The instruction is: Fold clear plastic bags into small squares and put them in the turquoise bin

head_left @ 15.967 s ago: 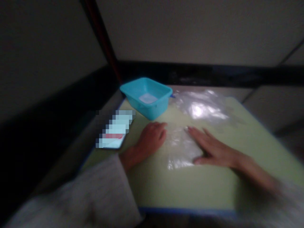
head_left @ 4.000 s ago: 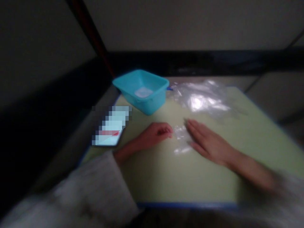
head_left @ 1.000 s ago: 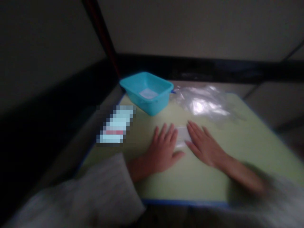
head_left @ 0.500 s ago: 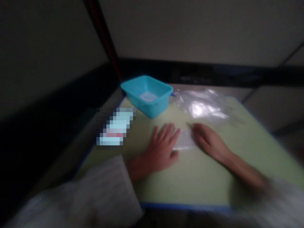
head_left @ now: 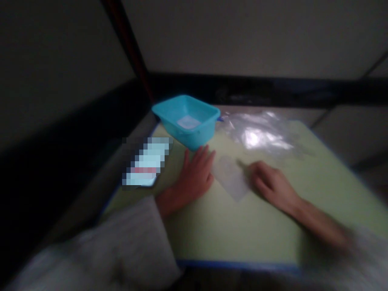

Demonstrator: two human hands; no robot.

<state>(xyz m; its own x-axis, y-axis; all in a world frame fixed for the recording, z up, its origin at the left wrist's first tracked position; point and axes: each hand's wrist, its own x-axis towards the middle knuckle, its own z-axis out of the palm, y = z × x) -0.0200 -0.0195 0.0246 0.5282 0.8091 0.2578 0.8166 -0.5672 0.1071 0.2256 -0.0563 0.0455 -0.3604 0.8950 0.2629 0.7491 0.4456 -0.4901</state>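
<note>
A small translucent sheet, perhaps a little plastic bag (head_left: 232, 180), lies flat and slanted on the pale green tabletop (head_left: 230, 230). To its left, my left hand (head_left: 195, 176) rests palm down with fingers spread, its fingertips just short of the blue basket. My right hand (head_left: 271, 184) is at the sheet's right edge, fingers curled in. A thin, blurred tip pokes out from the right fingers toward the upper left; I cannot make out what it is. Whether the right hand touches the sheet is unclear.
At the back left stands a turquoise plastic basket (head_left: 206, 133) with a whitish piece (head_left: 188, 122) inside. A phone-like, pixelated bright screen (head_left: 148, 161) lies at the left edge. Crumpled clear plastic (head_left: 260, 131) is spread at the back right. Walls rise behind the table.
My left hand has slid left and slightly away from me, off the translucent sheet. The sheet has turned and now lies slanted. My right hand has shifted slightly right.
</note>
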